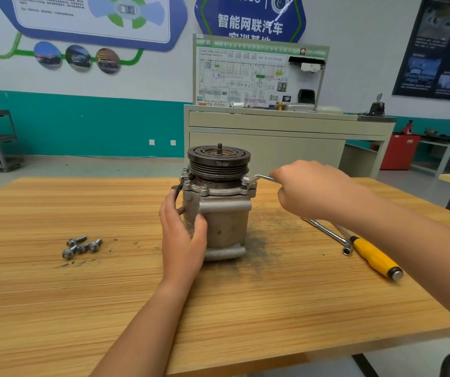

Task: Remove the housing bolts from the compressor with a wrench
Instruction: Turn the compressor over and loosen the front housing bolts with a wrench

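A grey metal compressor (226, 213) stands upright on the wooden table (109, 295), its dark pulley (219, 161) on top. Bolts (204, 187) sit in the housing flange just under the pulley. My left hand (181, 240) grips the compressor body from the left side. My right hand (308, 190) holds the handle of a silver wrench (259, 178); its head sits on a bolt at the flange's right corner. Several removed bolts (80, 246) lie loose on the table to the left.
A silver L-shaped socket wrench (332, 236) and a yellow-handled screwdriver (373, 257) lie on the table at the right, partly under my right forearm. Dark grime marks the wood right of the compressor. A beige training bench (272, 123) stands behind the table.
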